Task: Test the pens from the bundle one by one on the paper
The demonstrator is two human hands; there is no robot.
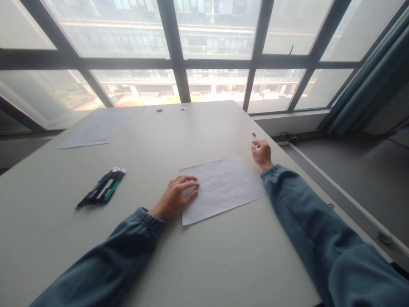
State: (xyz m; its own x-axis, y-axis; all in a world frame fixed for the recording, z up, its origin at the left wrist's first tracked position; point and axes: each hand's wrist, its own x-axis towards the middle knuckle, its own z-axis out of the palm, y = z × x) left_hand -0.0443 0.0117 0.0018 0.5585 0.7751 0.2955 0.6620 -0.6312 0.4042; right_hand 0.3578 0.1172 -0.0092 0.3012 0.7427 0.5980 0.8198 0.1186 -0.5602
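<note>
- Sheet of paper [223, 187]: white, lying flat on the pale counter [204, 264], turned slightly askew, its near left corner closest to the camera. Faint marks on it cannot be read.
- Left hand [175, 197]: rests palm down on the left edge of the sheet, fingers [191, 184] spread and released, pressing flat on the paper; it grasps nothing. Blue sleeve cuff just behind the wrist.
- Right hand [262, 153]: lies on the counter just beyond the far right corner of the sheet, apart from the paper. The fingers are clenched around a pen [254, 135], whose slim light tip sticks out above the hand and points away from the person. Blue sleeve runs back to the lower right.
- Bundle of pens [102, 190]: several dark-bodied pens with blue, green and white parts, lying side by side on the counter well left of the left hand, untouched.
- Second sheet [92, 132]: pale paper lying flat at the far left of the counter, well apart from both hands.
- Window [217, 47]: large, dark-framed, just behind the far edge of the counter; buildings show outside.
- Curtain [370, 81]: teal, hanging at the right side of the window.
</note>
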